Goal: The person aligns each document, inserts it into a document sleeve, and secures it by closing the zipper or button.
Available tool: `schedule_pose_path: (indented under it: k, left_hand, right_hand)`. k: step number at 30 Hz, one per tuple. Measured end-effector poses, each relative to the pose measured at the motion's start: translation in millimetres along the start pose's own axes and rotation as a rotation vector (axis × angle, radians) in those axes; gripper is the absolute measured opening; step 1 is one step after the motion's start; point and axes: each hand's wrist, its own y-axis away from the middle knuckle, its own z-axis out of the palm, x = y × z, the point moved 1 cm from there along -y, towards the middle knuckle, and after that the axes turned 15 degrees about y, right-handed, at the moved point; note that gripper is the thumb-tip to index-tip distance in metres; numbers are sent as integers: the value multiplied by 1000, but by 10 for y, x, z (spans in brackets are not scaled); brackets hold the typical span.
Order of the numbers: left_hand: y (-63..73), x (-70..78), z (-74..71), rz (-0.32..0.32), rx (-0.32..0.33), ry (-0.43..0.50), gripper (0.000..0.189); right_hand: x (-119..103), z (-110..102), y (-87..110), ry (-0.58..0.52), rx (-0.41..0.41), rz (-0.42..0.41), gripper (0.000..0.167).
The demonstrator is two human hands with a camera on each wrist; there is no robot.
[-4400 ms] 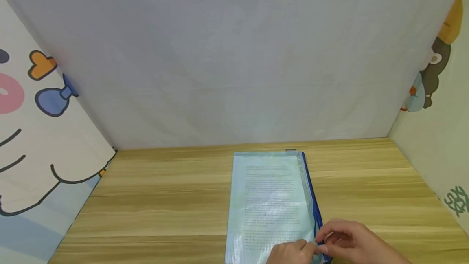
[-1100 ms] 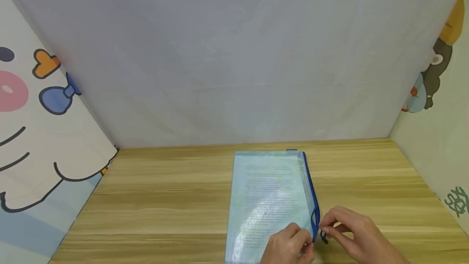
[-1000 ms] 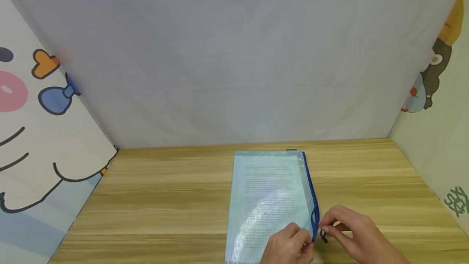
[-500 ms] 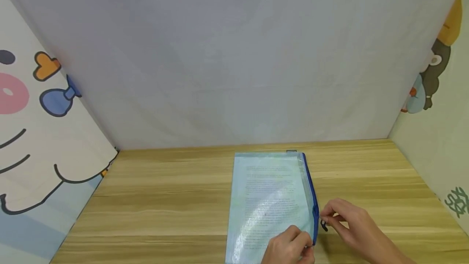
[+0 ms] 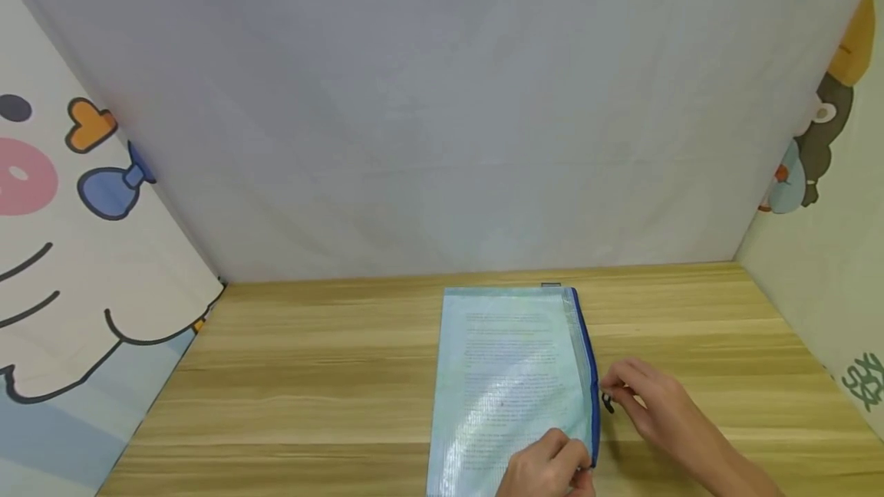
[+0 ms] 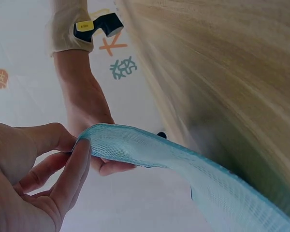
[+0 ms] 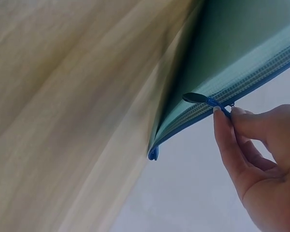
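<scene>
A translucent pale-blue zipper file bag (image 5: 511, 374) with a printed sheet (image 5: 511, 343) inside lies on the wooden table. Its blue zipper edge (image 5: 587, 351) runs down the right side. At the near right corner my left hand (image 5: 549, 466) pinches the bag; in the left wrist view, thumb and fingers (image 6: 79, 159) grip the raised mesh edge. My right hand (image 5: 645, 397) is beside the zipper, about midway along it. Between thumb and fingertips it pinches the zipper pull (image 7: 215, 102), whose dark tab (image 7: 194, 97) sticks out past the fingers.
The wooden table (image 5: 311, 374) extends to both sides of the bag. A pale grey cloth wall (image 5: 442, 113) stands behind it. Cartoon-printed panels (image 5: 83, 267) flank the left and right. A small dark-outlined tab (image 5: 550, 284) shows at the bag's far edge.
My right hand has moved away from me along the zipper with the pull. The gap seen in the zipper edge has closed up behind it. My left hand stays at the near corner.
</scene>
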Motion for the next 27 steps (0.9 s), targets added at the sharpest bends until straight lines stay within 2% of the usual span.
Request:
schedule_pose_path:
  k: [5, 10, 16, 19, 20, 23, 26, 27]
  left_hand:
    - [8, 4, 7, -34, -18, 40, 33]
    - [6, 6, 4, -27, -21, 26, 34]
    - [7, 25, 8, -55, -34, 56, 32]
    - [15, 24, 15, -68, -45, 78, 30]
    - [16, 23, 17, -67, -47, 76, 30]
    - [15, 13, 28, -37, -33, 43, 32]
    - [4, 0, 39, 5, -7, -7, 35]
    - [1, -4, 42, 19, 0, -21, 35]
  right_hand:
    - [45, 43, -25, -7, 5, -13, 35]
    - [65, 70, -66, 6, -2, -7, 37]
    - [110, 107, -106, 26, -14, -9, 39]
    - [133, 125, -125, 37, -28, -3, 11]
    - [140, 134, -132, 42, -31, -3, 10]
    - [160, 158, -153, 55, -39, -4, 36]
    - [187, 186, -167, 61, -28, -19, 10]
    - [194, 192, -170, 63, -25, -22, 10]
